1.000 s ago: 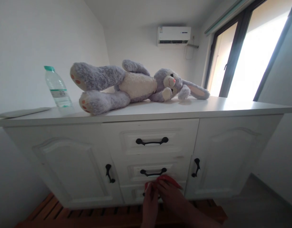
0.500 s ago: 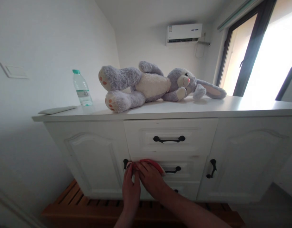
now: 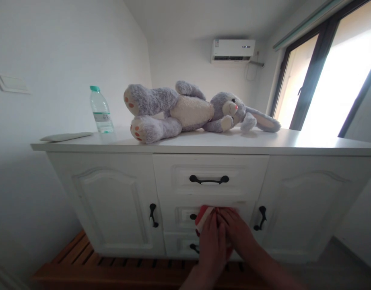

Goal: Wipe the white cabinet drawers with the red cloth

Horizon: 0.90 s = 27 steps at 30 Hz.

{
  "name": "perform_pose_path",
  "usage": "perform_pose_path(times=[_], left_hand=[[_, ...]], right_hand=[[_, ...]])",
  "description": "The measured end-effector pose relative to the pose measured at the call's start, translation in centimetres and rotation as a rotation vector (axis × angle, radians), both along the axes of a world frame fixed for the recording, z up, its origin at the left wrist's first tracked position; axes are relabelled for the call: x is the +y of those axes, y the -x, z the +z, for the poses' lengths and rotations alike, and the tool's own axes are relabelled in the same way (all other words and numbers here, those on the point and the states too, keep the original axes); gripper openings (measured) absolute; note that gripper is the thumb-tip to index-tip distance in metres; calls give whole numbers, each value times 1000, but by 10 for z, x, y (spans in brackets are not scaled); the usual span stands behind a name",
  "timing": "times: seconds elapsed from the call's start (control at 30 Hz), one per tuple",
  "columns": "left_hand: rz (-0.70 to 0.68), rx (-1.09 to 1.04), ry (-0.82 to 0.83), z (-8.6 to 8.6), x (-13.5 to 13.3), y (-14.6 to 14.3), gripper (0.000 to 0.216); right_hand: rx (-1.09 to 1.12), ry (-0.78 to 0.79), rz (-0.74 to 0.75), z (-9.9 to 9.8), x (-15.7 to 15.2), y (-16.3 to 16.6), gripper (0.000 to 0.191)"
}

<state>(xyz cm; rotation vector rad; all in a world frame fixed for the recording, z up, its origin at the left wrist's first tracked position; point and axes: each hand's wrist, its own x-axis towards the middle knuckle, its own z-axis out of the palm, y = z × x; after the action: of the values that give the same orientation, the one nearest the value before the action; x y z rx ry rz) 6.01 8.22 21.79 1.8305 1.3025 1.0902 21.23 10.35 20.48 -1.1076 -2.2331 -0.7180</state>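
My left hand [image 3: 211, 243] and my right hand [image 3: 240, 234] are pressed close together low in the view, in front of the middle drawer of a white cabinet [image 3: 113, 201]. Both hold a small red and white cloth item [image 3: 203, 215], of which only the upper left edge shows above my fingers. The item covers most of the middle drawer's black handle. The top drawer handle [image 3: 209, 179] is just above my hands.
A grey and cream plush rabbit [image 3: 191, 108] lies on the cabinet top beside a plastic water bottle [image 3: 101, 110] and a flat white object [image 3: 66, 137]. Black handles mark both side doors. A wooden slatted base [image 3: 83, 266] lies under the cabinet. A window is at right.
My hands and the red item shifted from left of the drawer column to its middle and sit a little lower. The view has turned slightly.
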Motion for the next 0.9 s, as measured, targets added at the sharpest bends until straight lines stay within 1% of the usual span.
perform_pose_path(times=[0.1,0.17,0.23,0.33,0.4,0.47,0.53,0.63,0.73,0.8,0.9], left_hand=[[-134,0,-16,0,-4,-25,69],[-176,2,-17,-7,-6,-33,71],[-203,11,-18,-22,-9,-33,71],[-223,36,12,-52,-9,-28,68],[-209,48,51,-71,-8,-22,68],[-191,58,61,-84,-6,-13,68],[-175,67,47,-90,-3,-1,68],[-118,81,64,-92,1,25,70],[-37,100,95,-95,7,59,72],[25,102,100,-99,11,84,71],[111,79,101,-101,15,116,68]], right_hand=[[-32,-39,-84,-14,-5,-40,41],[-21,-32,-136,-26,-8,-51,45],[-3,-8,-151,-40,-10,-52,47],[18,28,-120,-64,-13,-44,46],[32,16,-115,-80,-14,-37,46],[42,-10,-124,-93,-11,-27,46],[42,-18,-117,-101,-6,-14,45],[58,-17,-70,-106,4,19,39],[124,-25,-26,-110,17,64,33],[152,-36,1,-112,26,97,33],[147,-36,33,-108,34,139,34]])
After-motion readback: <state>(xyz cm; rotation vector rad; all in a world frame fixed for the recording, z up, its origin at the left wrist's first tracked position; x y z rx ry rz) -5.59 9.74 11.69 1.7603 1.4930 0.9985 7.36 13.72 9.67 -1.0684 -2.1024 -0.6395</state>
